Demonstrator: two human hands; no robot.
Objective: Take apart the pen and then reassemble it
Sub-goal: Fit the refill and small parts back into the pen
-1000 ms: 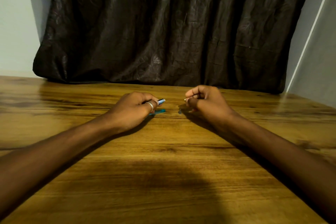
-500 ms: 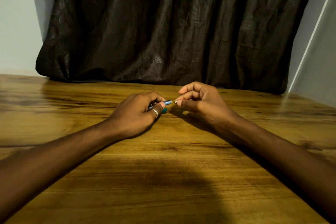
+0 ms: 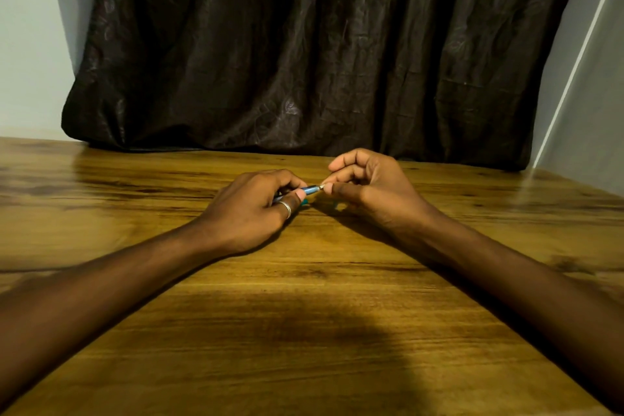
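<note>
Pen [image 3: 309, 190]: above desk [image 3: 304, 314], gripped in closed left hand [image 3: 256, 209]; right hand [image 3: 364, 189] pinching tip end. Step, judged: working the tip piece, direction unclear. Next: steady twist, barrel held firm.

The wooden surface [image 3: 304, 331] lies bare across the whole near half and out to both sides, so there is wide passage in front of, left of and right of the two hands. The left hand [image 3: 256, 209] and right hand [image 3: 368, 192] meet at the middle over a blue pen [image 3: 309, 190], closing the gap between them. A small teal piece [image 3: 305, 202] lies on the surface just under the left fingertips. Behind the hands a narrow bare strip runs to the dark curtain [image 3: 304, 61], which blocks the far edge. A wall [image 3: 587, 118] closes the right far corner.
</note>
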